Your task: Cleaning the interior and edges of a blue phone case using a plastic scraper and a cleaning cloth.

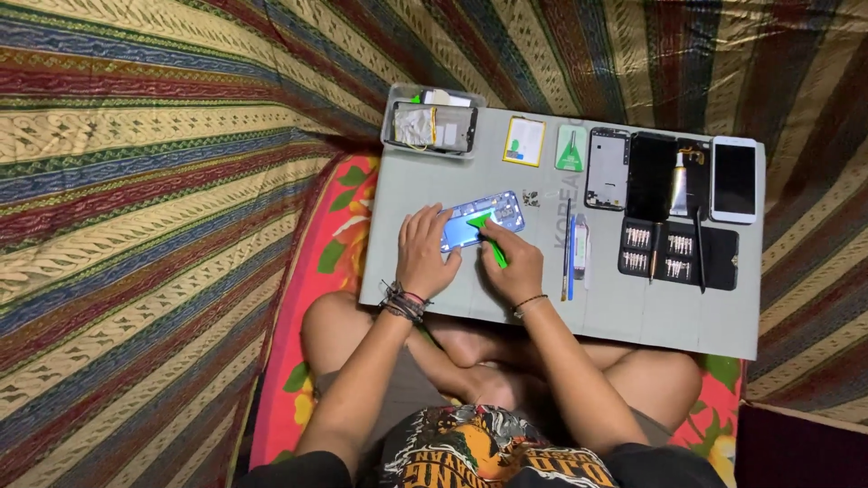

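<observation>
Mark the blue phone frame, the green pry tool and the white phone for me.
blue phone frame [506, 210]: head view, its uncovered right end.
green pry tool [479, 220]: head view, flat tip over the frame.
white phone [733, 179]: head view, middle of its screen.

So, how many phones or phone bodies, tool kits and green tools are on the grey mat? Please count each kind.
Phones or phone bodies: 5 (blue phone under both hands, one in the clear tray, open frame, black phone, white phone)
Bit kits: 1 (black case)
Green tools: 2 (pry tool, triangle pick)
Total: 8
</observation>
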